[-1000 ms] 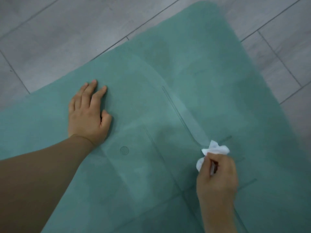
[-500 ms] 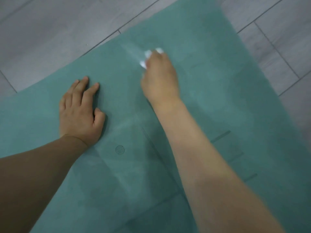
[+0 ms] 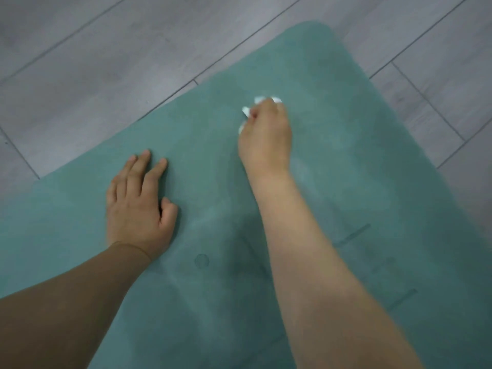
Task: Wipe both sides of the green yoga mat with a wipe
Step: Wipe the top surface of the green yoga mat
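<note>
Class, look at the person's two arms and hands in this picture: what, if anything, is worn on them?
Nothing is worn on either. The left hand and right hand are bare: no gloves, rings, watch or bracelet show. Both forearms are uncovered as far as the picture's edge, with no sleeve or cuff in sight. The left forearm lies in shadow. Fingernails look short and plain, though the picture is slightly blurred.

Yoga mat (image 3: 332, 161): matt green, suede-like, faint damp streaks. Wipe (image 3: 246, 111): white crumpled tissue/cloth. Floor (image 3: 106, 62): grey wood-look planks, low sheen.

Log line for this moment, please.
left hand flat on green yoga mat | right hand grips wipe, far end | top side only
</note>
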{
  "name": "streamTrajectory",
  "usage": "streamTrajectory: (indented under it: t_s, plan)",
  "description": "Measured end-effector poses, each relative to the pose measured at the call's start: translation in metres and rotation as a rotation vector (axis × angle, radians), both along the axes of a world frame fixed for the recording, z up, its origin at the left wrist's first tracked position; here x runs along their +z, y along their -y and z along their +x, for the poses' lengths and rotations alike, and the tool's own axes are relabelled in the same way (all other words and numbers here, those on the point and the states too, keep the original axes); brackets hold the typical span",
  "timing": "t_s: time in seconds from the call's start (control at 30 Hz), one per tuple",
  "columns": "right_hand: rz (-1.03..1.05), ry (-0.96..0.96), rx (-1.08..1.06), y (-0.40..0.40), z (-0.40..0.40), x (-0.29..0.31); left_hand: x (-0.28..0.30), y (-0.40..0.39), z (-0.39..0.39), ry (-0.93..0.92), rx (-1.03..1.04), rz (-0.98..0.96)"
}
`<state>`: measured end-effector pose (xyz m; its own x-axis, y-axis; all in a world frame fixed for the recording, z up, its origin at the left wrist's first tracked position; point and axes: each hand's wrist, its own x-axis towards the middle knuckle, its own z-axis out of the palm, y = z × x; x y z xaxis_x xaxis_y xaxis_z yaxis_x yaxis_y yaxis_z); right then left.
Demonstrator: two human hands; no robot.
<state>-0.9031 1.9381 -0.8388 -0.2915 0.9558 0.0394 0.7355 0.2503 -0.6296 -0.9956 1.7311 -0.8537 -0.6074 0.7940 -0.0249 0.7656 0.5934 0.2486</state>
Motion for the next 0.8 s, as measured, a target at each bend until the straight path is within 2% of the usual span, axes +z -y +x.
streamTrajectory:
  t_s: [0.07, 0.13, 0.23, 0.3, 0.37, 0.47, 0.53, 0.63, 0.73, 0.8]
  plan:
    - [-0.013, 0.126, 0.287, -0.037, -0.055, 0.004, -0.001, 0.000, 0.001, -0.005, -0.001, 0.000]
    - [-0.010, 0.231, 0.421, -0.057, -0.056, 0.001, -0.001, -0.001, 0.001, -0.010, -0.003, -0.003]
    - [0.032, 0.186, 0.222, -0.030, 0.046, -0.004, 0.000, 0.000, 0.000, 0.008, 0.002, -0.011]
    - [-0.004, 0.119, 0.034, 0.014, 0.132, 0.003, 0.000, 0.001, 0.000, 0.014, 0.003, -0.016]
    - [-0.089, 0.171, -0.148, 0.058, 0.207, 0.014, 0.001, 0.000, 0.000, 0.008, 0.004, -0.014]
    - [-0.208, 0.205, -0.402, 0.096, 0.245, 0.024, 0.000, 0.000, 0.000, 0.013, 0.002, -0.012]
    - [-0.138, 0.186, -0.402, 0.077, 0.203, 0.019, 0.000, 0.001, -0.001, 0.003, 0.002, -0.013]
    - [0.005, 0.046, -0.102, 0.004, 0.080, 0.000, -0.001, 0.000, 0.000, -0.007, -0.003, 0.000]
    - [0.101, 0.134, 0.233, -0.062, -0.034, -0.006, 0.000, 0.000, 0.000, -0.015, 0.000, 0.005]
    - [0.053, 0.208, 0.350, -0.088, -0.059, -0.004, -0.001, 0.000, 0.000, -0.016, -0.003, -0.001]
